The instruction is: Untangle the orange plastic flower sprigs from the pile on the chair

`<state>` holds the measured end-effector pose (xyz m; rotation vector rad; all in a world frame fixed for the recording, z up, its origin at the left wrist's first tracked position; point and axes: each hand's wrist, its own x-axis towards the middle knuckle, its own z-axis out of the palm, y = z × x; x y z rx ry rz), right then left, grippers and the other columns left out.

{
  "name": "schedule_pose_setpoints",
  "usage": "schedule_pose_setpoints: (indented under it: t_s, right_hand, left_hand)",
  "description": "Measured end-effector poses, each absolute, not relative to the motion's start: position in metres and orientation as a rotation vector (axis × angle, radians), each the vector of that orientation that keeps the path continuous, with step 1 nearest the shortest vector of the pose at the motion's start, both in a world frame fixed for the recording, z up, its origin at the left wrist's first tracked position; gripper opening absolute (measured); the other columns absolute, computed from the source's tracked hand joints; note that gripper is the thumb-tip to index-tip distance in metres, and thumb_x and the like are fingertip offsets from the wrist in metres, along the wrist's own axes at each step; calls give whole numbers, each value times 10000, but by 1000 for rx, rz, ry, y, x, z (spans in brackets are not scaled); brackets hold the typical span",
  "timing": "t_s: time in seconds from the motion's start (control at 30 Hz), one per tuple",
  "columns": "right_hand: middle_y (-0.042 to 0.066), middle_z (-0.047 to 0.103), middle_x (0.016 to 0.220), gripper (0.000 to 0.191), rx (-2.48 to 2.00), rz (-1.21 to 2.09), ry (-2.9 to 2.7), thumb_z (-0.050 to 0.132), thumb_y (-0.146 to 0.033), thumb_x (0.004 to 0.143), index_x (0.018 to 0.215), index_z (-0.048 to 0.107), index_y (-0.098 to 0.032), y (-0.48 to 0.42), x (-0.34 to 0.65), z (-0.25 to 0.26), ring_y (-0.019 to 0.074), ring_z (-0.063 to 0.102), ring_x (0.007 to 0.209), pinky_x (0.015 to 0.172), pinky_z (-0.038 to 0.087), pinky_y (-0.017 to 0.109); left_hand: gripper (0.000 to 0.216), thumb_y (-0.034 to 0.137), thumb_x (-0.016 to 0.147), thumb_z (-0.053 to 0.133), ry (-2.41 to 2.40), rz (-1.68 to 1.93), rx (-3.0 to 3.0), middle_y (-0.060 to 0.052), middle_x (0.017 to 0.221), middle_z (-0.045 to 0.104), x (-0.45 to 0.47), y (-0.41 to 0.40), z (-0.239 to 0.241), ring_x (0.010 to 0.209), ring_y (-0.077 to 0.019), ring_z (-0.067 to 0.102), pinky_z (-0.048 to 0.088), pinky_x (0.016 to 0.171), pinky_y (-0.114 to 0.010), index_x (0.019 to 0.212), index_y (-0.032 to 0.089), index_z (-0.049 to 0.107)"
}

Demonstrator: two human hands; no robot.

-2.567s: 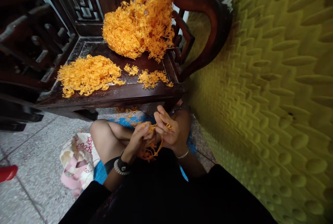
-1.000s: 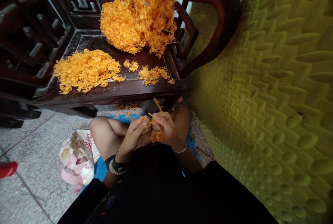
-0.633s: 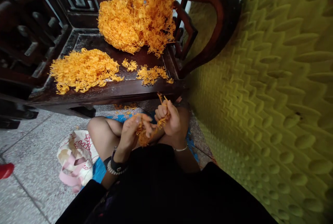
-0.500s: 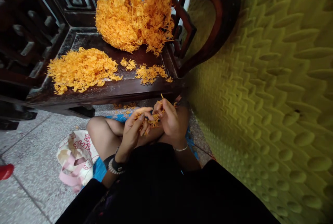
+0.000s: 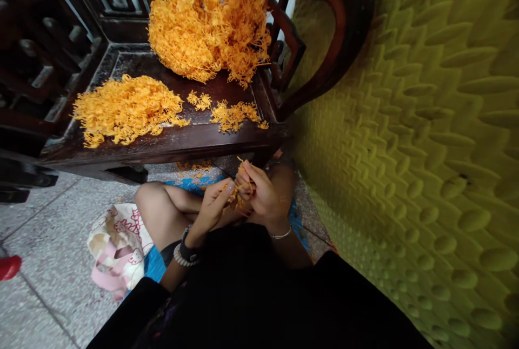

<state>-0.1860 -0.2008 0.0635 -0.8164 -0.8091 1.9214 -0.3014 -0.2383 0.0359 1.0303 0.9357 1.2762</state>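
My left hand (image 5: 213, 206) and my right hand (image 5: 259, 193) meet above my lap, both pinching a small bunch of orange plastic strands (image 5: 237, 192). The fingers of each hand are closed on it. A tall tangled heap of the same orange strands (image 5: 211, 25) rests at the back of a dark wooden chair seat (image 5: 170, 143). A flatter heap (image 5: 125, 108) lies at the seat's front left, and a small clump (image 5: 235, 115) lies at the front right.
A yellow-green padded wall (image 5: 405, 122) rises close on my right. The chair's curved armrest (image 5: 328, 30) stands beside it. A cloth bag with pink handles (image 5: 117, 246) lies on the tiled floor by my left knee. Something red (image 5: 8, 267) pokes in at the left edge.
My hands pulled a little apart with the strands stretched between them, then came back together. The bunch now sits tighter between my fingers. The heaps on the chair lie as before.
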Motion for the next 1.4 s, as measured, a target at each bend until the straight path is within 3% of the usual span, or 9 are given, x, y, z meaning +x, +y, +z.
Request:
schedule_pose_setpoints:
  t_s: [0.23,0.33,0.5,0.67,0.83,1.07,1.2,1.33,1.4]
  right_hand:
    - [-94,169,460,512,-518,1848,-535,592,-501,864,594,265,-215,-191,-184,74,84,86,427,315,133,132]
    - [-84,223,474,482,-557,1881,-610,588,-512,867,590,336,-208,-191,-187,79,81,147,434,332,201,135]
    - [-83,255,489,430,-634,1880,-648,566,-518,881,630,406,-208,-196,-187,80,76,199,429,368,280,150]
    - [-89,193,496,407,-585,1944,-574,451,-441,961,635,374,-210,-193,-176,85,76,147,415,390,290,149]
    - [-97,186,517,337,-488,1980,-519,479,-351,956,663,377,-218,-181,-169,84,79,134,418,364,233,131]
    - [-70,559,580,202,-633,1982,-428,495,-297,939,766,562,-219,-169,-169,75,76,547,535,621,532,228]
    - [-6,734,836,247,-641,2035,-542,428,-297,957,866,644,-218,-172,-168,73,114,696,816,800,571,321]
    - [40,721,1127,294,-685,1930,-914,476,-421,923,1091,630,-236,-180,-162,70,168,681,1033,918,539,378]
    - [46,734,1077,318,-832,1729,-1121,547,-446,882,1106,622,-233,-184,-158,64,183,695,970,897,539,374]
  left_hand:
    - [634,554,816,632,606,1506,536,100,411,164,-300,-236,57,377,-42,175,457,603,-244,508,173,229]
    - [502,534,792,664,703,1489,638,73,417,322,-300,-236,56,407,-66,304,433,566,-237,524,178,433]
    - [278,429,835,645,1005,1515,795,-2,784,633,-305,-235,41,494,-69,390,315,469,-209,984,198,690]
    - [345,500,846,584,1115,1593,880,37,544,432,-314,-233,27,507,-94,384,321,489,-206,732,185,667]
    - [540,622,853,501,1228,1622,1049,6,504,477,-325,-234,18,467,-102,370,293,461,-228,592,172,643]
    - [506,514,623,808,1072,1315,1462,-86,929,734,-323,-244,22,835,-234,642,475,782,-323,1009,196,731]
    - [254,414,748,740,1176,1245,1423,-18,679,645,-311,-245,23,623,-145,552,421,623,-250,742,168,676]
    - [399,490,817,644,1113,1320,1330,35,540,480,-307,-243,23,517,-93,401,321,519,-220,607,164,553]
    - [465,531,839,602,1072,1330,1277,44,522,407,-308,-244,23,503,-85,348,284,501,-223,574,166,490]
